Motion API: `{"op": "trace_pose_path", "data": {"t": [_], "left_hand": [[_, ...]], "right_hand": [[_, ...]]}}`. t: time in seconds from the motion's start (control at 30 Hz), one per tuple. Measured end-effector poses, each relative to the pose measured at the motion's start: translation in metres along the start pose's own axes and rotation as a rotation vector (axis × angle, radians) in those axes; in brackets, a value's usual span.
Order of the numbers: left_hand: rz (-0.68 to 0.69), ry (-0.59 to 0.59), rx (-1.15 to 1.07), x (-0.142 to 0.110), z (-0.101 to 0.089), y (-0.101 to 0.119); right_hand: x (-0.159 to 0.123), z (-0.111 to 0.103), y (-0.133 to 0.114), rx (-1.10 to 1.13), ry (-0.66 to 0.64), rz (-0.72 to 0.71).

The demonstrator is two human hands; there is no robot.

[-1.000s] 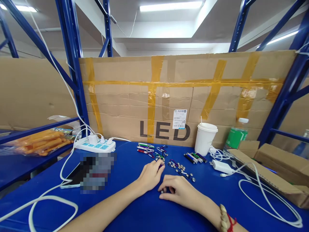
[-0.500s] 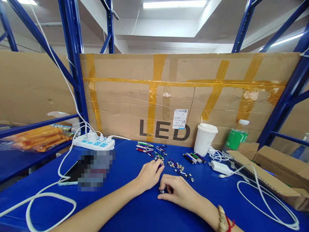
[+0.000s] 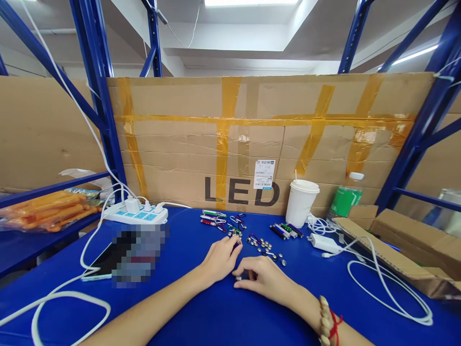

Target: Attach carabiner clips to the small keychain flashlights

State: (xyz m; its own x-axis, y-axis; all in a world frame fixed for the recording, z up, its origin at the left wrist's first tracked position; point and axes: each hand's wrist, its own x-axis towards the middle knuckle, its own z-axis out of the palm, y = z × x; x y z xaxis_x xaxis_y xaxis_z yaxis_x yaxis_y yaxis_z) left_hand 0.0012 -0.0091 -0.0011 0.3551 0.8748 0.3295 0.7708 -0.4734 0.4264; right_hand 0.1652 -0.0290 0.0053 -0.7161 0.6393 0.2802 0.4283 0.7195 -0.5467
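Head view: both hands' poses have barely changed. Left hand [image 3: 220, 257], nearly closed, pinches a purple piece [image 3: 236, 246]; right hand [image 3: 264, 278], loosely curled, pinches a small metal piece [image 3: 238, 278] at its nine o'clock; round metal pieces [image 3: 265, 245] lie at its twelve.

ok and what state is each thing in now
left hand, pinching a purple piece
right hand, pinching a small metal piece
metal bits, loose, scattered
tubes, lying in two groups
cup, upright, lid on, straw in
bottle, upright, capped
box, open
power strip, plugs in, on or off unclear
phone, flat, screen dark
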Motion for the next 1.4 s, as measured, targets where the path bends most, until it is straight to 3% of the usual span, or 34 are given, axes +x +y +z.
{"op": "trace_pose_path", "data": {"t": [0.63, 1.03, 1.4], "left_hand": [[-0.002, -0.003, 0.015, -0.001, -0.003, 0.003], [-0.004, 0.010, -0.006, 0.000, 0.000, 0.000], [0.029, -0.031, 0.024, -0.002, -0.005, 0.002]], "right_hand": [[-0.001, -0.003, -0.002, -0.085, -0.038, -0.051], [0.000, -0.002, -0.003, -0.016, -0.004, -0.065], [0.009, -0.001, 0.019, 0.068, 0.378, 0.135]]}}
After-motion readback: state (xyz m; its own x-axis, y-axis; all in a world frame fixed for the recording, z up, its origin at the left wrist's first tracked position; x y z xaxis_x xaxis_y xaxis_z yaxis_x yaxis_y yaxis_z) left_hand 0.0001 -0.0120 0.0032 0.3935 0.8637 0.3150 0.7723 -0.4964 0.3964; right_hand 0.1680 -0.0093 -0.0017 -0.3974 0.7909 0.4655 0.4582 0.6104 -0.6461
